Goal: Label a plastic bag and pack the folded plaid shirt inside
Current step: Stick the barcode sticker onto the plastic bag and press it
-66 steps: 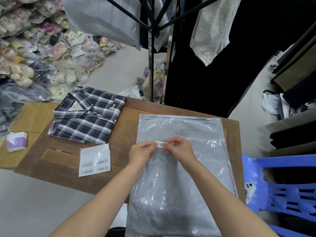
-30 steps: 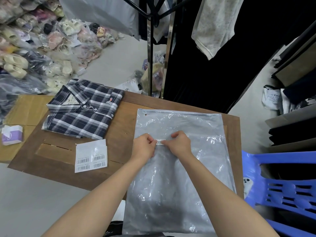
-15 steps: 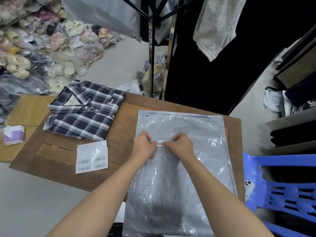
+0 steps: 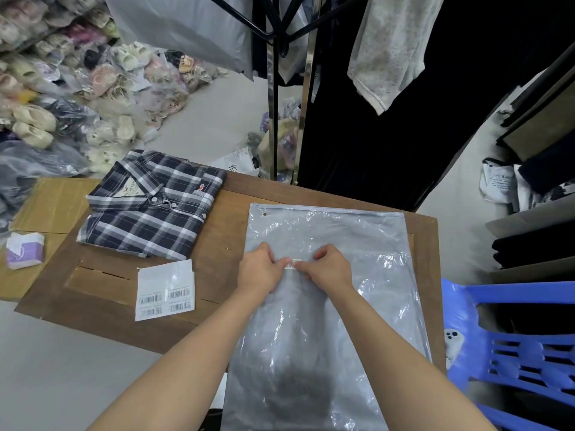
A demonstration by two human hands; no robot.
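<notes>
A grey translucent plastic bag [image 4: 329, 306] lies flat on the brown board table [image 4: 224, 194], its zip edge at the far side. A small white barcode label [image 4: 292, 264] rests on the bag's upper middle. My left hand [image 4: 259, 269] and my right hand [image 4: 326, 267] press on the label's two ends with their fingertips. The folded navy-and-white plaid shirt [image 4: 152, 209] lies on the table's far left, collar away from me. A white sheet of barcode labels [image 4: 165, 290] lies in front of the shirt, left of my left hand.
A blue plastic chair [image 4: 516, 346] with a phone [image 4: 452, 339] on it stands at the right. A purple-white packet [image 4: 25, 250] sits on cardboard at the left. Bagged shoes pile up at the far left. A metal rack with hanging clothes stands behind the table.
Both hands have come down from holding the label just above the bag to pressing it flat on the bag. Shirt and label sheet have not moved.
</notes>
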